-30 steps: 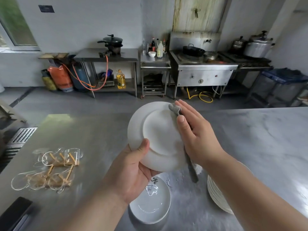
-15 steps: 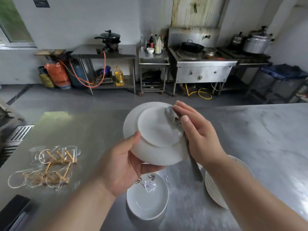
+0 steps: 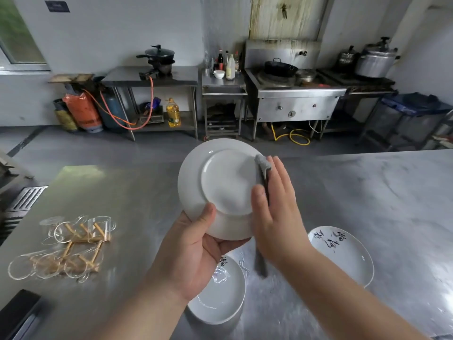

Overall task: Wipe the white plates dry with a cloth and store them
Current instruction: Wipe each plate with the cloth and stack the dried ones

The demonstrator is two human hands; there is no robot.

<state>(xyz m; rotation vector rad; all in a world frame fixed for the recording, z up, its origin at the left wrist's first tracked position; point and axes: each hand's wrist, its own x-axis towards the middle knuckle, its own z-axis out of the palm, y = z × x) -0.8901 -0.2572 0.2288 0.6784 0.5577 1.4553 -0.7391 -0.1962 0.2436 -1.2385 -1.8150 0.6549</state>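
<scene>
Plate [image 3: 225,182] now tips more upright than 0.5 s ago, underside to camera, above table [image 3: 122,192] near edge. Left hand [image 3: 193,256] clamps its lower rim. Right hand [image 3: 277,212], fingers straight and together, thumb pinching cloth [image 3: 262,165], has slid to the right rim (underside wipe ongoing, storing not yet due).

A brushed-steel worktable [image 3: 367,192] stretches across in front of you, its grey surface dull and streaked. At your left, clear glasses [image 3: 73,231] are gathered on and around a wooden rack [image 3: 81,251] that lies on the steel. In the near left corner sits a flat black object [image 3: 17,312], cut off by the frame. Close to you rests a white plate [image 3: 218,303], face up, beaded with water and marked with dark characters at its far rim. Water drops [image 3: 242,265] wet the steel just beside it. To your right lies a second white plate [image 3: 343,256], also bearing dark brushed characters.
</scene>
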